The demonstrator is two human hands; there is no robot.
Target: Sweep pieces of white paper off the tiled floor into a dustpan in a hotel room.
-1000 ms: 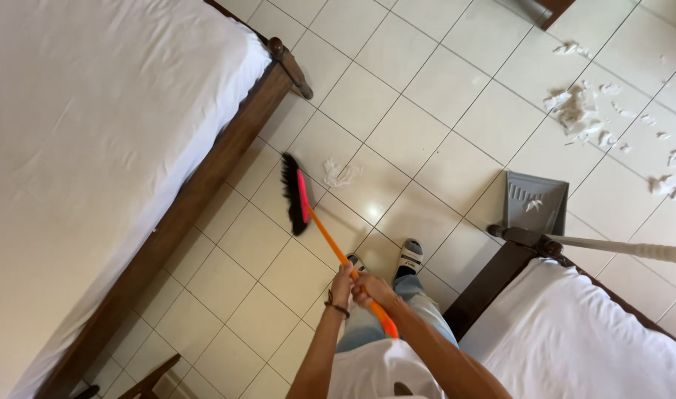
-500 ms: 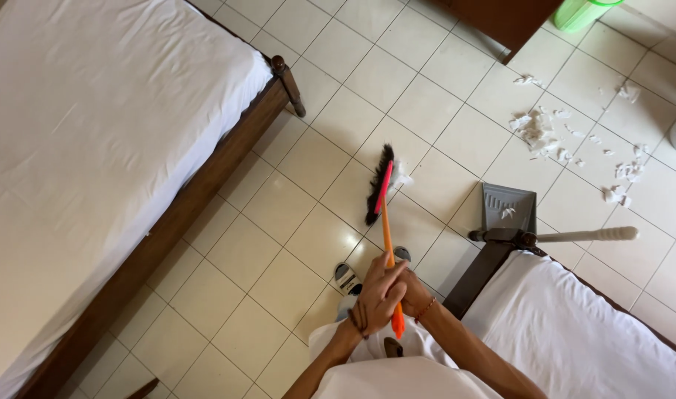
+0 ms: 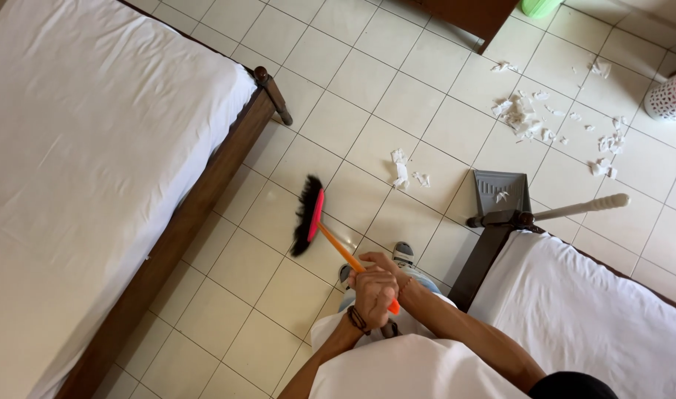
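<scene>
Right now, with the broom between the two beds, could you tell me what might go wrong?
1. The broom head is close to the left bed frame; a wide stroke may knock it.
2. The dustpan leans by the right bed's corner, its handle sticking out; a swing could topple it.
3. Paper scraps lie scattered; a hard sweep might spread them further.

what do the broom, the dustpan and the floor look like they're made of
Broom: likely plastic, with a glossy orange handle, pink head and dark bristles that may be synthetic. Dustpan: grey, matte, ribbed, probably molded plastic, with a pale handle of unclear material. Floor: glazed cream ceramic tiles, judging by grout lines and soft sheen.
</scene>
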